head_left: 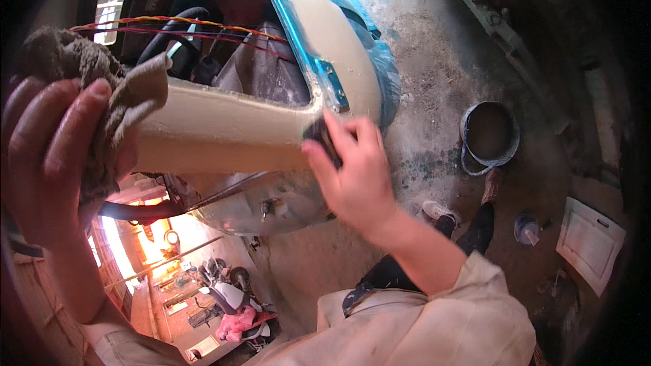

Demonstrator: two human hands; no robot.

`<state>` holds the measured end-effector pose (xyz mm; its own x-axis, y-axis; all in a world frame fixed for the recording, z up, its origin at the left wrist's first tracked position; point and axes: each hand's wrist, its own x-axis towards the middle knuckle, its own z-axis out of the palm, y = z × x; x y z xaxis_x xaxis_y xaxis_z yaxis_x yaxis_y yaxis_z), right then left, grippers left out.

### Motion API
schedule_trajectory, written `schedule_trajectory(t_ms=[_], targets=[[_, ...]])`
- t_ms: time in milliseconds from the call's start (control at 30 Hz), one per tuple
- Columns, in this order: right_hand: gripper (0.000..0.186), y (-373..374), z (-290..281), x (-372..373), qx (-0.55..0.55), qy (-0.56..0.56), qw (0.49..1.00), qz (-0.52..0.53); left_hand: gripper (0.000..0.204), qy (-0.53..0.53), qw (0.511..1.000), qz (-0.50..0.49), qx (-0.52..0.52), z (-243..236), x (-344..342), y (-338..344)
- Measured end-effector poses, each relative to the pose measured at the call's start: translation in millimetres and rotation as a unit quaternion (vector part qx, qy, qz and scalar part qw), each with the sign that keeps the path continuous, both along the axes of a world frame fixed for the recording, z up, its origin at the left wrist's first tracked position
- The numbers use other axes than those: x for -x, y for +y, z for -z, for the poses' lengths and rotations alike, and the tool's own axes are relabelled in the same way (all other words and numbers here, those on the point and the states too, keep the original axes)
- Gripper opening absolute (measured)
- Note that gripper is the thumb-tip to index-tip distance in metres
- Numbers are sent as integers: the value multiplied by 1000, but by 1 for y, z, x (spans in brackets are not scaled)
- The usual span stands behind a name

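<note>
A vehicle body point(217, 122) spans the upper left, its blue paint covered in places by a smooth cream coating. My left hand point(51, 142) is closed around a wet-looking, crumpled grey-brown rag point(135, 95) beside the cream strip below the window opening. At the strip's right end, near the corner of that opening, my right hand point(363, 176) grips a small dark block point(324, 141) against the surface. Its underside is hidden, and the hand is slightly blurred.
Red and yellow wires point(203, 20) cross the window opening in front of a steering wheel point(159, 37). On the floor at right are a bucket point(515, 141) of murky liquid, a small container point(525, 229) and a white panel point(590, 240). A scooter point(230, 295) stands at lower left.
</note>
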<state>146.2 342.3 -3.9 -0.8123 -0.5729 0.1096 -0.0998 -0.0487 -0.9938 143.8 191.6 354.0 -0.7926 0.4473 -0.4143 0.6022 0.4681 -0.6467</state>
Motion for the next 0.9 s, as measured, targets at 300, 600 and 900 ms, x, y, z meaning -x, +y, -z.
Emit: schedule_trajectory(t_ms=[300, 600, 900], targets=[[58, -41, 9, 30, -6, -34, 999, -2, 48, -6, 999, 33, -32, -6, 7, -1], [61, -6, 28, -4, 34, 6, 999, 2, 43, 16, 997, 66, -44, 5, 7, -10], [64, 16, 29, -20, 76, -16, 997, 5, 45, 9, 998, 48, -26, -4, 5, -5]])
